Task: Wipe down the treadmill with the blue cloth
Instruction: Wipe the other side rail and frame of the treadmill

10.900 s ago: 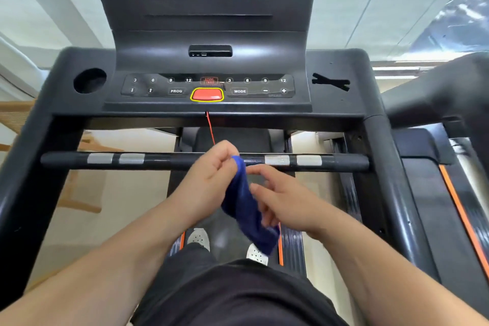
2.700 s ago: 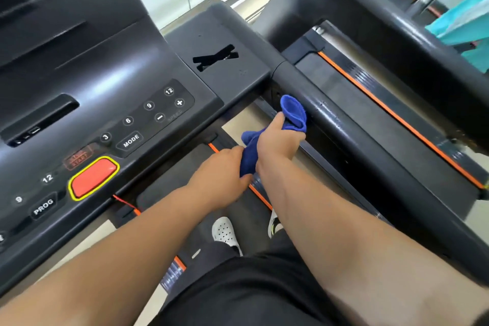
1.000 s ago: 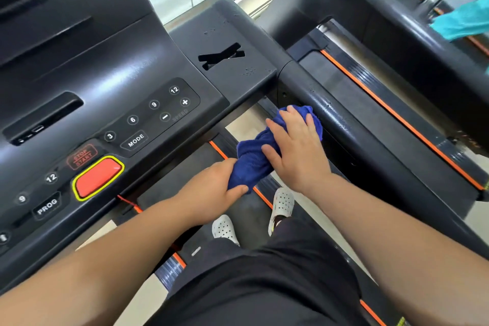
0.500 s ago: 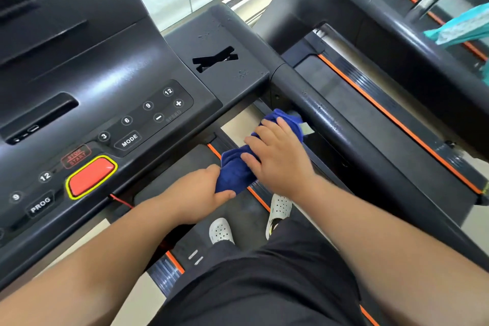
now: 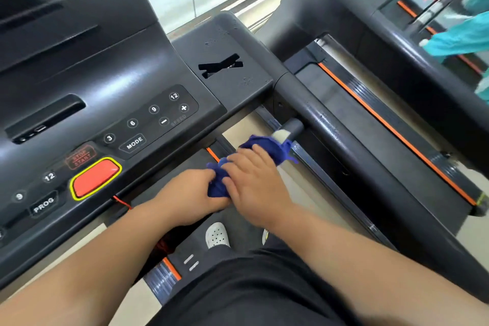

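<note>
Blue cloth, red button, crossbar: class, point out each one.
blue cloth (image 5: 267, 148): head view, bunched end beyond the fingers.
red button (image 5: 95, 177): head view, middle of its face.
crossbar (image 5: 293, 127): head view, bare grey end.

Our right hand (image 5: 258, 182) pressing the blue cloth (image 5: 267, 151) around the crossbar (image 5: 292, 128) beside the side rail (image 5: 352, 145), our left hand (image 5: 190, 194) gripping the cloth's near end, treadmill console (image 5: 127, 103) with red button (image 5: 95, 177) to our left, white shoe (image 5: 217, 235) on the belt below
</note>
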